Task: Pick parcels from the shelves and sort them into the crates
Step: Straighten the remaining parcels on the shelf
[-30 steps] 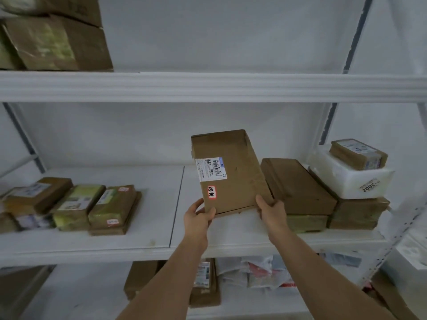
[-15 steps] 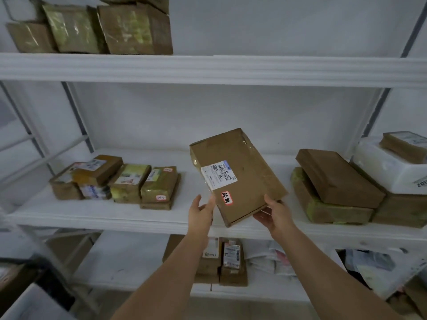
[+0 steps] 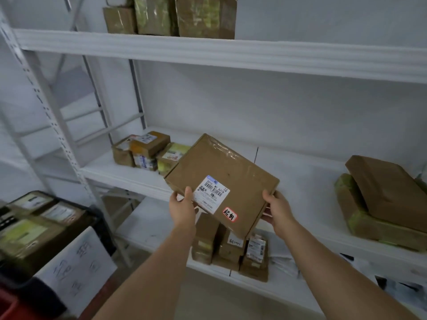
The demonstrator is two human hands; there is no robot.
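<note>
Carrying step, by the look of it: parcel already off the shelf, not yet in a crate.

Nearest, at lower left: a dark crate (image 3: 69, 229) already holding taped boxes with pale labels, a white handwritten sheet hanging on its side. Blurred, so nothing readable there.

Next, in mid-air in front of the middle shelf (image 3: 129, 179): left hand (image 3: 182, 210) gripping the near left edge of the flat parcel (image 3: 221, 181), thumb on top beside the white barcode label, fingers curled under. Right hand (image 3: 278, 210) clasping the near right corner the same way, thumb over the edge. Parcel tilted, one corner pointing down toward the lower shelf (image 3: 152, 241), touching neither shelf.

Flat brown cardboard, square-cornered and thin, glossy clear tape wrinkled across the far end, a small red-edged sticker with handwritten characters near the lower corner.

Likely next: swing left and down toward the crate, keeping both grips firm and the parcel level enough not to slide.

Below: small stacked cartons (image 3: 228, 248) on the lower shelf's front edge. Farther: a cluster of small taped boxes (image 3: 147, 151) toward the middle shelf's left end, two bulky brown bundles (image 3: 381, 199) at its right end, the under one wrapped in greenish tape. Farthest, up top: more taped boxes (image 3: 171, 16).
</note>
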